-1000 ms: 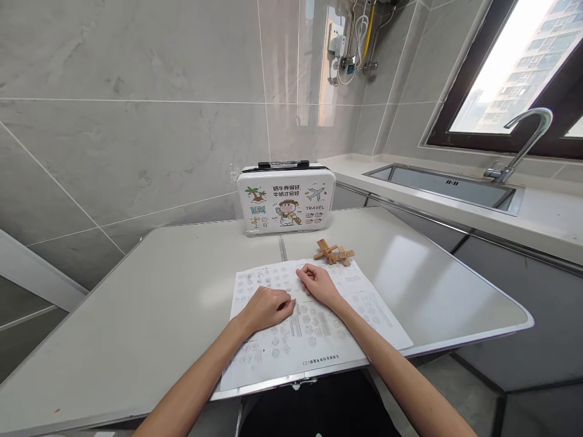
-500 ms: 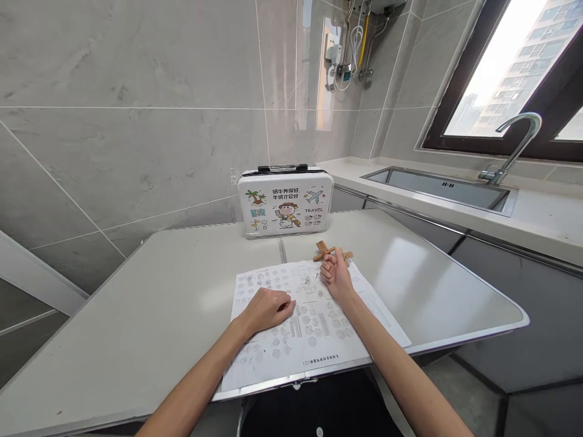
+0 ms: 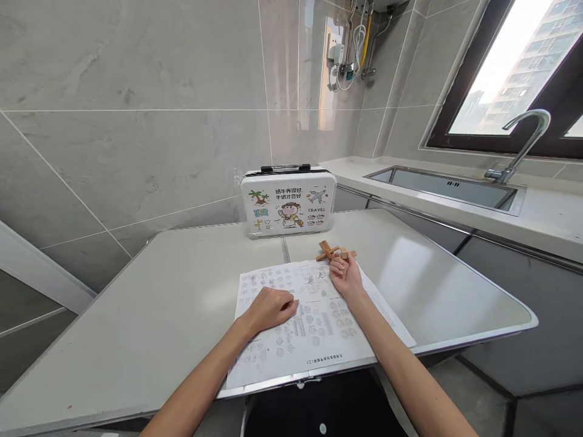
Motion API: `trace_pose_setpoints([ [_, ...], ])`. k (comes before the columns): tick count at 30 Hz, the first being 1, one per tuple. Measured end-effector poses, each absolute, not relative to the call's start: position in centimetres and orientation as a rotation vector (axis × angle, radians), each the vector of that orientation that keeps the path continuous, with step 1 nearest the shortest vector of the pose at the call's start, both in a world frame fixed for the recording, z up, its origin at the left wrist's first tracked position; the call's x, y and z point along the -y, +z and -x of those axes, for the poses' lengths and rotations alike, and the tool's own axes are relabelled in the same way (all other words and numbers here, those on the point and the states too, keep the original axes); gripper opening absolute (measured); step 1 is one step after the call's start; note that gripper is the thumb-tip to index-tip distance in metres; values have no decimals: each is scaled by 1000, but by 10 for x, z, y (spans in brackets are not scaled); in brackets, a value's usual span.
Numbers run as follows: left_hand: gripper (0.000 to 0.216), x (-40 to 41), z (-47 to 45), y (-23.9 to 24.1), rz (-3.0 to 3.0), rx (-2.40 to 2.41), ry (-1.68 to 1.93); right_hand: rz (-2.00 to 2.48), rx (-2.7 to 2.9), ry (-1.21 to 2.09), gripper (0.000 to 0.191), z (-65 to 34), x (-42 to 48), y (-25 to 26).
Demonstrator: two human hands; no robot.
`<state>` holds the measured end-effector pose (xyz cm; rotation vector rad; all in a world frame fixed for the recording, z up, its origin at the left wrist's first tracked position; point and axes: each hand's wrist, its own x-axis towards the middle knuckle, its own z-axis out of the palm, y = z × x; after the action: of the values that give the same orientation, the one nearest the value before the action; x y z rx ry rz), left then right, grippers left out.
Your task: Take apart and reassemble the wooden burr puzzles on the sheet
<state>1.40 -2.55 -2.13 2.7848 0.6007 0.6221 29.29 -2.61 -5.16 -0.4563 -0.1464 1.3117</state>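
My left hand (image 3: 272,308) rests on a printed paper sheet (image 3: 291,347), its fingers curled in and the thumb pointing right. Nothing shows in it. Near the sheet's far right corner lies my right hand (image 3: 345,274), turned partly palm up with its fingers folded. Just beyond those fingers are several small wooden pieces (image 3: 327,249), some crossed over each other. The right thumb tip meets one of them, a short wooden bar (image 3: 350,253); whether it presses on it I cannot tell. Small line drawings cover the sheet.
A white case (image 3: 289,209) with cartoon prints and a black handle stands at the back of the white folding table (image 3: 182,297). A grey tiled wall rises behind. To the right are a counter with a sink (image 3: 450,188), a faucet (image 3: 523,142) and a window.
My right hand has drawn slightly back and turned more palm up, uncovering more of the wooden pieces. The left hand stays in place on the sheet. The view has shifted slightly.
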Motion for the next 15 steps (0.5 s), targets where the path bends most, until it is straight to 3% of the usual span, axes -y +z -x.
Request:
trace_pose_setpoints([
  [6, 45, 26, -14, -21, -2755, -600, 633, 486, 200, 1260, 30, -293, 27, -51],
  [15, 48, 29, -16, -16, -2576, -675, 704, 663, 410, 1131, 42, -283, 28, -45],
])
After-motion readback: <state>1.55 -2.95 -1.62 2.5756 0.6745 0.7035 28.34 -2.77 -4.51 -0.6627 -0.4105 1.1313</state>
